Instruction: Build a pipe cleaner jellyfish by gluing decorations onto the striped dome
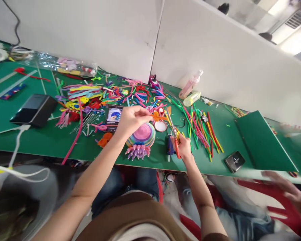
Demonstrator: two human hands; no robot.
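My left hand [130,119] is closed in a pinch on an orange pipe cleaner [157,116], held above the green table [40,140]. My right hand [184,147] grips red-handled scissors [174,134], whose blades point up toward the orange piece. Just below my left hand lies a round coiled pipe-cleaner disc [142,134] in pastel colours with a purple fringe [137,151]. A phone [113,116] with a lit screen lies left of my left hand.
A heap of mixed pipe cleaners [95,95] covers the table's middle, and straight green, red and yellow ones [200,129] lie at right. A black device [35,108], two bottles [190,92], a green board [263,142] and a small metal box [234,161] surround them. Another person's hand [288,189] is at lower right.
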